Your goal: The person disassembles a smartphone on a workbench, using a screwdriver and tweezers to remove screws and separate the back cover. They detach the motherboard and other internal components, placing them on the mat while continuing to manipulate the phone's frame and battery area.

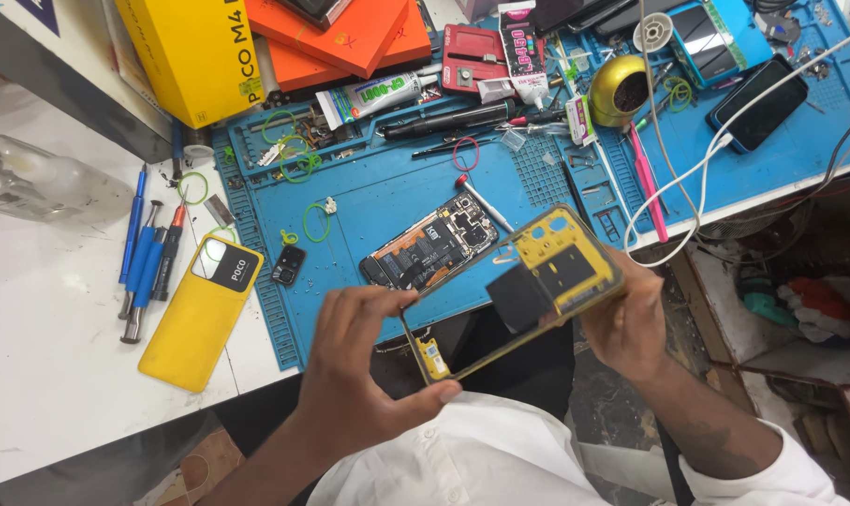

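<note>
Blue mat (397,201) on the surface carries an opened phone (431,251); a yellow back cover (200,314) lies to its left. Above the lap, left hand (354,365) and right hand (631,323) pinch the ends of a yellow frame (528,281), fingers closed on its edges. Frame looks light, thin, likely flexible and fragile: best held by the rails.

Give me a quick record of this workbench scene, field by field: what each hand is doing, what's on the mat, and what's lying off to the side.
Left hand: grips the lower end of the phone frame
Right hand: grips the upper end of the same frame
Frame: yellow, held tilted above the bench edge
Mat: blue, holds an opened phone body with its boards exposed
Beside mat: yellow back cover on the white table, next to blue screwdrivers
Far side: yellow box, orange boxes, glue tube
</note>
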